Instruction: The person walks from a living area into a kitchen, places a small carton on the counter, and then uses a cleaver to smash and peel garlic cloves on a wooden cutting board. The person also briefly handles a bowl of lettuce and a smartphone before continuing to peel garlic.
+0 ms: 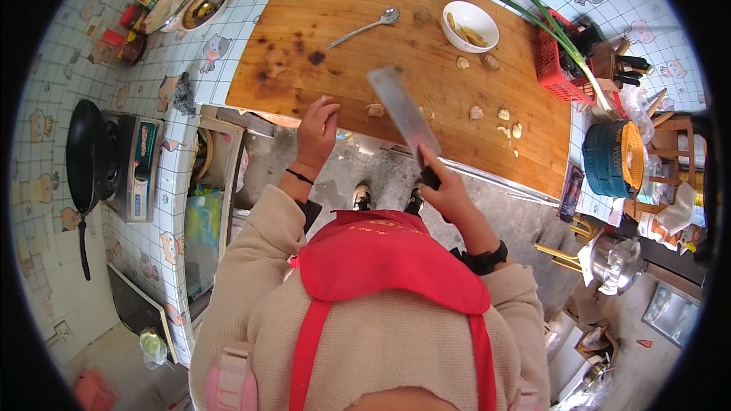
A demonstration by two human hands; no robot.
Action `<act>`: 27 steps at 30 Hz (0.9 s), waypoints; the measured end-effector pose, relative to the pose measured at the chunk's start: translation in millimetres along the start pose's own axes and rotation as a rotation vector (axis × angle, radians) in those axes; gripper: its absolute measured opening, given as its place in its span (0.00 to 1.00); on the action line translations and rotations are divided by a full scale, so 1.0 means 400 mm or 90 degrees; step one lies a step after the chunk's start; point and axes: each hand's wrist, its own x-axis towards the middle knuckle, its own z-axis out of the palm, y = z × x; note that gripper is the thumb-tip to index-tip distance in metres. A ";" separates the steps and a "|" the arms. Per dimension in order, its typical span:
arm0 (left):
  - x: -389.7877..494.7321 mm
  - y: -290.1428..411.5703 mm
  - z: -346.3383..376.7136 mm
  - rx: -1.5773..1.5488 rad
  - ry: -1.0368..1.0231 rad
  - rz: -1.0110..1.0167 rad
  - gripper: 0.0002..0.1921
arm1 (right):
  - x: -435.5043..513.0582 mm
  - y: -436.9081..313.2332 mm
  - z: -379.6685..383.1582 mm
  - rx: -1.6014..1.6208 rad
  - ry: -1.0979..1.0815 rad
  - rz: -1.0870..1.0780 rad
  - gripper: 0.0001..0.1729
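My right hand [451, 191] grips the handle of a cleaver [404, 108], whose broad metal blade is over the front part of a wooden board [337, 80]. My left hand [317, 128] is at the board's front edge with fingers bent; no object shows in it. Beside the blade, to its left, lies a small pale garlic piece [375, 110]. More garlic pieces [476, 112] are scattered to the right of the blade. Towards the back, a white bowl [484, 21] holds yellowish slices, and a metal spoon [365, 28] lies left of it. A brown, round piece [490, 61] is near the bowl.
A red plastic basket [548, 63] with spring onions [571, 48] stands at the right, near a knife block [610, 65]. A blue-green basket [606, 160] is closer. A black pan [85, 154] sits on a stove [134, 174] at left. Jars and bottles crowd the back left.
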 end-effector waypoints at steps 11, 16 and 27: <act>0.043 0.062 0.078 0.047 -0.133 0.117 0.11 | -0.024 -0.017 -0.049 0.354 -0.028 0.147 0.42; 0.036 0.066 0.100 0.062 -0.072 0.075 0.15 | -0.042 0.004 -0.064 0.191 0.030 0.071 0.42; -0.027 0.033 0.048 0.029 0.020 -0.037 0.14 | 0.006 0.078 -0.009 -0.282 -0.138 0.004 0.40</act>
